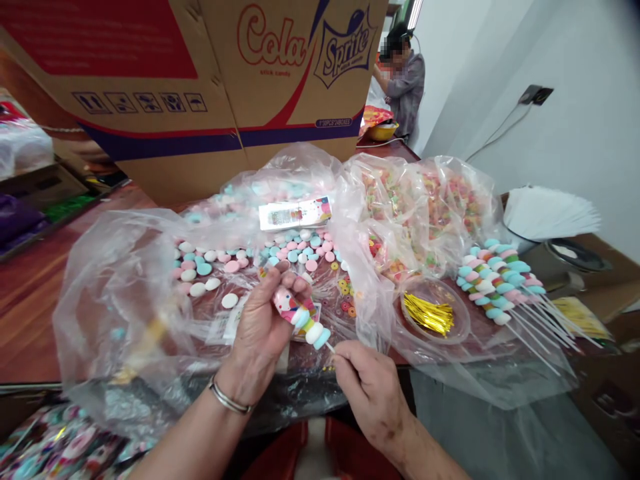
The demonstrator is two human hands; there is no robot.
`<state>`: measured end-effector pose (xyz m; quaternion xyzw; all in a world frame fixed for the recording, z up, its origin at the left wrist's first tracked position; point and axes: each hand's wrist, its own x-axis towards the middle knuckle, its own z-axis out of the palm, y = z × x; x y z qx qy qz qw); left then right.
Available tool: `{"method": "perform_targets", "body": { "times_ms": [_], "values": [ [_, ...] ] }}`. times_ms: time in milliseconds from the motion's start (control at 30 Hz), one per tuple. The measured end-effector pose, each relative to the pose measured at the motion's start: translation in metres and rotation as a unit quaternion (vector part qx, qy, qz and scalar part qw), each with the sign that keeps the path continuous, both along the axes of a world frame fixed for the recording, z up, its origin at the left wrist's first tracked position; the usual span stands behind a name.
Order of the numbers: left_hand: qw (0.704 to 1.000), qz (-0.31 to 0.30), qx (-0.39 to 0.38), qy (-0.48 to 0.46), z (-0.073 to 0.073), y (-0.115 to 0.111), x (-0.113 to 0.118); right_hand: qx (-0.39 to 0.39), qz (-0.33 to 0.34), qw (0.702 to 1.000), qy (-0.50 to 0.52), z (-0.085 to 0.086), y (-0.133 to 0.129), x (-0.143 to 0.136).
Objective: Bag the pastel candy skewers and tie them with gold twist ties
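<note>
My left hand (270,313) is closed around a small printed wrapper (287,303) at the upper end of a candy skewer (314,332). Blue, white and green candies run along the skewer, partly inside the wrapper. In my right hand (370,380) the thin white stick is pinched between thumb and forefinger, just below the lowest blue candy. Beyond my left hand lie loose pink, white and blue candies (293,250) on clear plastic. A few small ring-shaped candies (346,293) lie to the right of my left fingers. A stack of printed wrappers (295,213) rests on the plastic bag.
A large cardboard box (280,127) stands at the back. Bags of colourful candy (425,200) sit right of centre. A round tub holds gold twist ties (429,313). Finished-looking candy skewers (500,280) are piled at right. Another person (407,87) works far back. Wrapped candies (65,447) fill the lower left.
</note>
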<state>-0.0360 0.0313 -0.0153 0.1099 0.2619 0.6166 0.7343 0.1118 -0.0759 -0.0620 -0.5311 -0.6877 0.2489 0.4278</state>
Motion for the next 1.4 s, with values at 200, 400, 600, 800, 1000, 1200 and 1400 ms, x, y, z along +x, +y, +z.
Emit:
{"method": "perform_targets", "body": {
  "times_ms": [200, 400, 600, 800, 1000, 1200, 1400],
  "values": [
    [0.997, -0.005, 0.052, 0.058, -0.001, -0.014, 0.024, -0.281, 0.038, 0.898, 0.337, 0.005, 0.002, -0.017],
    [0.994, -0.007, 0.008, 0.105, -0.004, -0.017, 0.024, -0.309, 0.022, 0.838, 0.448, 0.004, 0.004, -0.015],
    [0.996, 0.012, 0.027, 0.080, -0.002, -0.001, 0.004, -0.288, 0.023, 0.911, 0.294, 0.009, -0.001, -0.004],
    [0.996, 0.031, -0.004, 0.088, 0.001, 0.005, 0.009, -0.043, -0.030, 0.999, 0.003, 0.000, -0.003, -0.004],
    [0.991, 0.095, -0.038, 0.088, -0.001, 0.009, 0.005, 0.147, -0.079, 0.971, -0.169, -0.003, -0.002, -0.005],
    [0.986, 0.111, -0.043, 0.119, -0.003, 0.007, 0.006, 0.206, -0.075, 0.950, -0.223, -0.001, 0.002, -0.007],
    [0.987, 0.090, -0.049, 0.128, -0.002, 0.003, 0.011, 0.217, -0.089, 0.947, -0.221, -0.004, 0.005, -0.011]
  ]
}}
